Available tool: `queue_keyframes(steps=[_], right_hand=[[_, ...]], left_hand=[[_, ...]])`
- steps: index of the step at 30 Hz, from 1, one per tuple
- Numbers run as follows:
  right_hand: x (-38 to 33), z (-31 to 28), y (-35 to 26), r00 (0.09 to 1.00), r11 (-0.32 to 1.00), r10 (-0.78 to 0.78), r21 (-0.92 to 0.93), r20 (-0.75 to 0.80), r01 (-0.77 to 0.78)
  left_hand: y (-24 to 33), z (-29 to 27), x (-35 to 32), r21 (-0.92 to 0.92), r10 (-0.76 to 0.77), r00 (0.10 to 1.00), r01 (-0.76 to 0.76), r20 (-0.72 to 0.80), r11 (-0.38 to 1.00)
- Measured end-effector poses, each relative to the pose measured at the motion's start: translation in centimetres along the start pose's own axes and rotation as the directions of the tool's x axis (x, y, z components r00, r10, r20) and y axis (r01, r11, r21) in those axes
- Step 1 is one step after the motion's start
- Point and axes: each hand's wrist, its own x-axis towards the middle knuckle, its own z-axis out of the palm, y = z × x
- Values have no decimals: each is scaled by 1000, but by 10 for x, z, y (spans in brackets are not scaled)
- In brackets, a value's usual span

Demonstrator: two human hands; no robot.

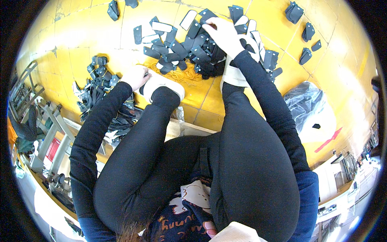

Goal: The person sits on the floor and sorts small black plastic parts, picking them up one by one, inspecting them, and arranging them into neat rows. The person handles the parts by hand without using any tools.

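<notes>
We squat on the yellow tiled floor (80, 60), knees up. Our right hand (223, 34) reaches to the far heap of flat black pieces (189, 48), fingers curled onto one at the top; whether it is pinched fast we cannot tell. Our left hand (135, 76) rests closed near the left shoe (161, 86), beside the bundle of black strips (98, 86); what it grips is hidden. Orange cord (179, 74) lies just near of the heap. Best to lift a single piece off the top and not drag its neighbours.

Yellow tiled floor (80, 36): black cut pieces (181, 48) (heaped), orange cord (181, 76).
</notes>
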Motion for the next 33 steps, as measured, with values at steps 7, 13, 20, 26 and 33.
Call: queue_keyframes(steps=[7,13,20,26,33], right_hand=[[-1,-17,5,968,938,-134,-342,-213,55],[-19,-4,-5,955,937,-221,-229,200,265],[-30,11,-6,920,833,-252,-417,301,365],[-11,24,-15,993,975,-62,-219,-104,38],[11,17,6,987,957,-54,-290,-152,8]], left_hand=[[5,-5,-2,-45,-29,999,30,26,999],[4,-3,0,-34,-20,999,21,28,999],[2,-3,2,-14,-15,1000,15,8,1000],[2,-1,0,1,-21,1000,21,6,1000],[2,-2,5,5,-16,1000,16,9,1000]])
